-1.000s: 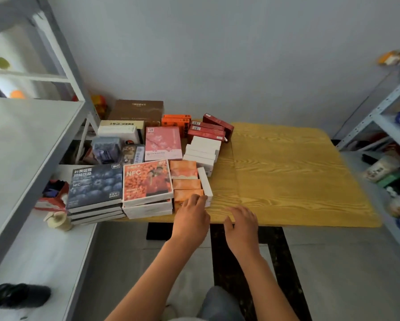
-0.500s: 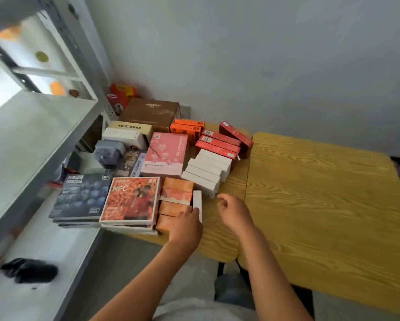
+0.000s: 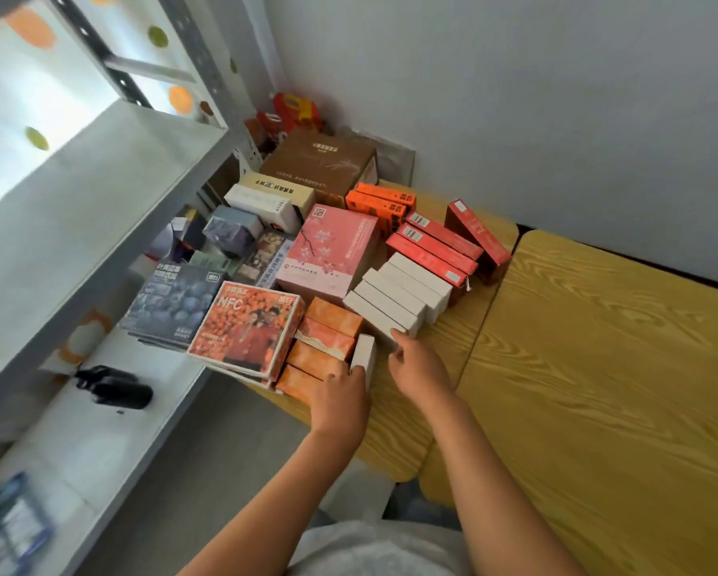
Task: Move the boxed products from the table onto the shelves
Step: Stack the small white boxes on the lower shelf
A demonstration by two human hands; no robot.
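Boxed products clustered at the left end of the wooden surface (image 3: pixel 598 367), beside the grey shelves (image 3: pixel 100 226). Left hand (image 3: pixel 340 399) on the upright white box (image 3: pixel 363 355), fingers curled round its near end. Right hand (image 3: pixel 421 367) released, fingertips touching the nearest box of the white row (image 3: pixel 394 301).

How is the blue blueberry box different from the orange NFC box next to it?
The blueberry box is dark blue with blueberries on its cover; the NFC box is bright orange, showing two people. The blueberry box sits nearer the shelf, the NFC box nearer the small orange boxes. Both are flat, square, similar in size, and top a stack of like boxes.
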